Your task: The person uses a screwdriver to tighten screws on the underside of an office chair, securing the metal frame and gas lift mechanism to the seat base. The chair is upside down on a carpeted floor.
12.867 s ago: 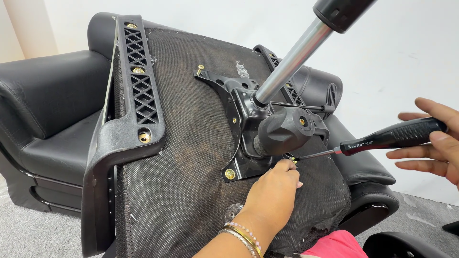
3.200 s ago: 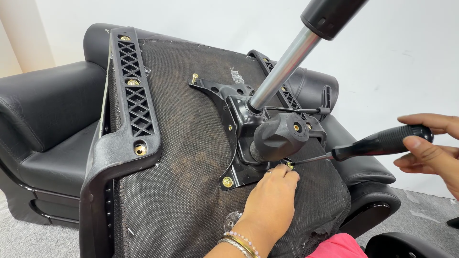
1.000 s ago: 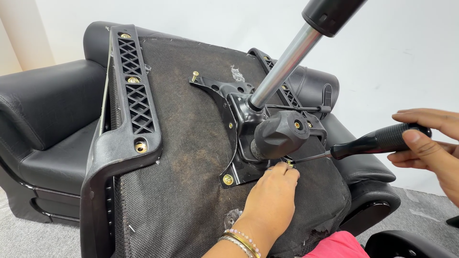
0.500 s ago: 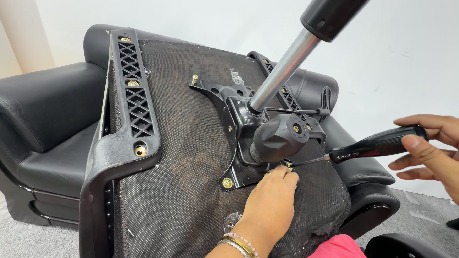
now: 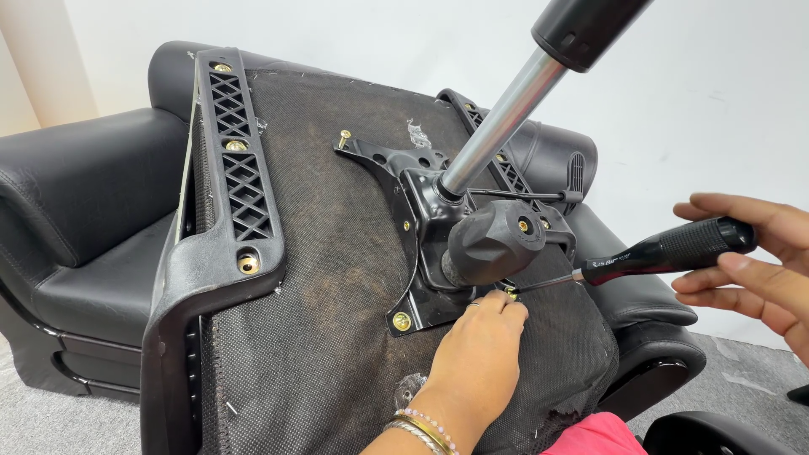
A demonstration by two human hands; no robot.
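An office chair seat (image 5: 337, 278) lies upside down, its dark fabric underside facing me. A black metal mechanism plate (image 5: 421, 244) is fixed to it with brass screws, and a chrome gas cylinder (image 5: 501, 126) rises from it. A black tension knob (image 5: 493, 240) sticks out toward me. My left hand (image 5: 476, 345) rests on the fabric, fingertips pinching a brass screw (image 5: 511, 292) at the plate's near right corner. My right hand (image 5: 754, 261) holds the black-handled screwdriver (image 5: 666, 250), its tip on that screw.
The seat rests across a black leather armchair (image 5: 84, 211). A black armrest bracket (image 5: 236, 177) with brass bolts runs along the seat's left edge, another on the far side. White wall behind, grey carpet below, a pink garment at the bottom edge.
My right hand's fingers shift around the screwdriver handle as it rotates; the tip stays on the screw. My left hand has barely moved.
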